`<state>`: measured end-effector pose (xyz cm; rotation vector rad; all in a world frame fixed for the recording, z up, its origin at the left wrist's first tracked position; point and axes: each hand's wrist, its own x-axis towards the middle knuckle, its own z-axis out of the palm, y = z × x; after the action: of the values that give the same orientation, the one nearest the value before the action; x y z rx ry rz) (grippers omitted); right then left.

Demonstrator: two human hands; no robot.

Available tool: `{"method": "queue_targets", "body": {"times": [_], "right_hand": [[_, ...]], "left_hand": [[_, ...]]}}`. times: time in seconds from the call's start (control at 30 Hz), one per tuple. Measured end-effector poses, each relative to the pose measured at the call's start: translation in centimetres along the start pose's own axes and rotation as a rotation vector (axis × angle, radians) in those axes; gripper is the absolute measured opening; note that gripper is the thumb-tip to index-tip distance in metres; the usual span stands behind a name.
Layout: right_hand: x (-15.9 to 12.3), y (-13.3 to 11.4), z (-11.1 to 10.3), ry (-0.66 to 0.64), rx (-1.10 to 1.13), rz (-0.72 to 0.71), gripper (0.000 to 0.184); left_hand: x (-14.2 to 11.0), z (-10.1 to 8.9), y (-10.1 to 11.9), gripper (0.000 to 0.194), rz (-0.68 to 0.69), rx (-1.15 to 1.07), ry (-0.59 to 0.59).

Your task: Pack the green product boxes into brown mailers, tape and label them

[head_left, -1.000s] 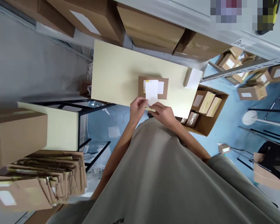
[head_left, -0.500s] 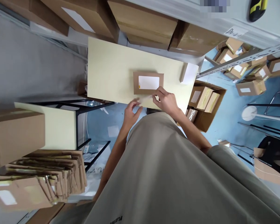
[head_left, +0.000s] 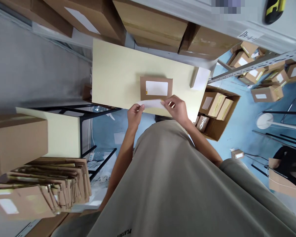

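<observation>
A white paper label is stretched between my hands, just in front of a small cardboard box. My left hand pinches its left end between thumb and fingers. At the other end, the fingertips of my right hand grip the label near its corner. The box lies on a pale yellow table, and a white label covers most of its top. Whether the held label touches the box's near edge, I cannot tell.
A white stack stands at the table's right end. Beyond the table, large cartons line a shelf. An open carton with smaller boxes sits at right. Flattened cardboard is stacked at lower left.
My left hand has moved slightly left and down and now pinches the label's left end. The label, blurred before, is spread flat between both hands. The box has stayed put.
</observation>
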<state>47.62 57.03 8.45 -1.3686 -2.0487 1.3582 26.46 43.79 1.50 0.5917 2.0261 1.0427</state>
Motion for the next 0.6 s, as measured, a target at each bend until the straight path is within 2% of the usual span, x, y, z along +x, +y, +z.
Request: {"method": "queue_targets", "body": {"times": [0.13,0.3,0.4,0.6], "right_hand": [[4.9,3.9,0.5,0.041,0.09,0.174,0.057],[8.9,6.7,2.3,0.035,0.04,0.316,0.053],[9.9,7.5,2.9,0.04,0.004,0.378,0.042],[10.7,8.6,3.9,0.083,-0.059,0.394,0.025]], "left_hand": [[5.1,0.8,1.1,0.04,0.064,0.098,-0.051],[10.7,2.3,1.6,0.02,0.056,0.185,-0.051],[12.0,2.9,1.5,0.018,0.01,0.185,-0.075],[12.1,3.6,1.0,0.017,0.002,0.161,-0.067]]}}
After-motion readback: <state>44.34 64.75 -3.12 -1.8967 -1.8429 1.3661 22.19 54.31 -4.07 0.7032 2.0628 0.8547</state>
